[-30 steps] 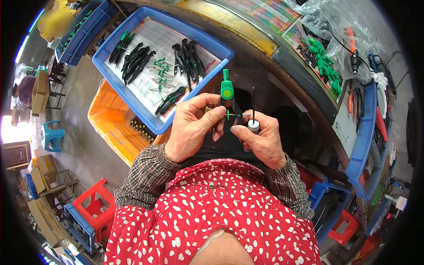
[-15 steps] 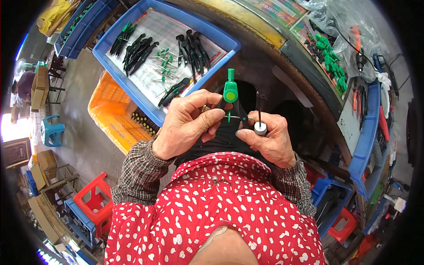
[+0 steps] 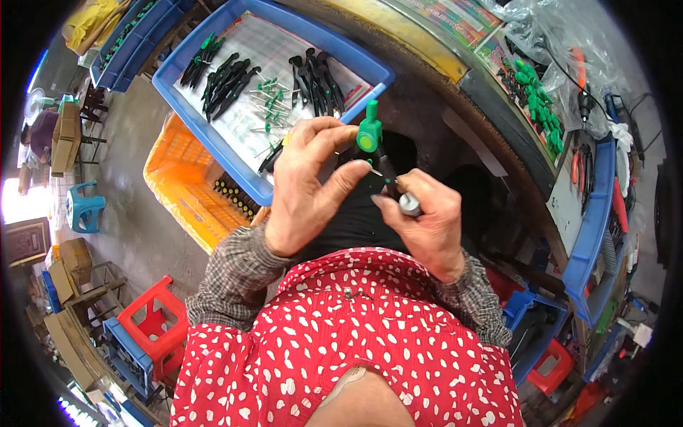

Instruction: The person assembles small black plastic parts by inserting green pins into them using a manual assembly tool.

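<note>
My left hand [image 3: 307, 186] grips a small tool with a green round-ended handle [image 3: 368, 132] that stands up above my fingers. My right hand [image 3: 425, 220] sits just right of it, pinching a thin metal pin with a small green piece near the left thumb, and a silver round cap [image 3: 409, 206] shows between its fingers. Both hands touch over my dark lap. Behind them lies a blue tray [image 3: 370, 67] with black plier-like tools [image 3: 315, 82] and small green-handled pins [image 3: 272, 108] on a white sheet.
An orange crate [image 3: 186, 186] sits below the tray at left. A dark curved bench edge carries green parts [image 3: 535, 99] and clear bags at right. Blue bins [image 3: 592, 235] stand at right; red stools [image 3: 153, 324] and a blue stool [image 3: 84, 208] at left.
My hands have stayed together and shifted slightly. The right hand has tilted, bringing the pin's tip closer to the left thumb. The green handle still stands upright.
</note>
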A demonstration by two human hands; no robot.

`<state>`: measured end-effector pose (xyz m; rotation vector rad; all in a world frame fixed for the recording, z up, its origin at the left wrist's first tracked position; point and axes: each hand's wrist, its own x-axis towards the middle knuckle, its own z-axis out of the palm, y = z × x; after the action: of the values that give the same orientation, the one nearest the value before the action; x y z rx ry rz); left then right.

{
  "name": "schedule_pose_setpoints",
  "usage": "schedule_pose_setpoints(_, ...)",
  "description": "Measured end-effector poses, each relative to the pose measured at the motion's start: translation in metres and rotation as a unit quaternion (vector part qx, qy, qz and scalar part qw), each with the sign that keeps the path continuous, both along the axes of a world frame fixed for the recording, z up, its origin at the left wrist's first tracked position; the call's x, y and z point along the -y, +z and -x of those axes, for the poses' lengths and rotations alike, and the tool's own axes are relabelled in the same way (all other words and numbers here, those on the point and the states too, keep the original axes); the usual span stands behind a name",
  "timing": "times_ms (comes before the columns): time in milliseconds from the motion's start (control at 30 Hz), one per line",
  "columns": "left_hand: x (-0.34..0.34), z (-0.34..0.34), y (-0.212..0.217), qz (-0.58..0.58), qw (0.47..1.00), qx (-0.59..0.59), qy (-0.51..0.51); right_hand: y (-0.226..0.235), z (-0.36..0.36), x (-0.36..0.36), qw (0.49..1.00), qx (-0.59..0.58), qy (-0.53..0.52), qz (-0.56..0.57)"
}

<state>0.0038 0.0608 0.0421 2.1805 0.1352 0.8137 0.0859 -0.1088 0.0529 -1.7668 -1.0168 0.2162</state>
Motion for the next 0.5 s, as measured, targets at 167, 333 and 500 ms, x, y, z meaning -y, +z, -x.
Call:
schedule_pose_setpoints(167, 0.024, 0.000, 0.005, 0.122, 0.989, -0.082, 0.018, -0.017, 0.012, -0.004, 0.996, 0.090, -0.004, 0.001)
schedule_pose_setpoints(333, 0.023, 0.003, -0.002, 0.294, 0.944, -0.131, -0.069, -0.026, 0.015, -0.006, 0.994, 0.100, 0.048, 0.003)
schedule_pose_setpoints(500, 0.015, 0.007, -0.008, 0.556, 0.814, -0.121, -0.119, -0.009, 0.010, 0.000, 0.999, -0.010, 0.043, 0.005)
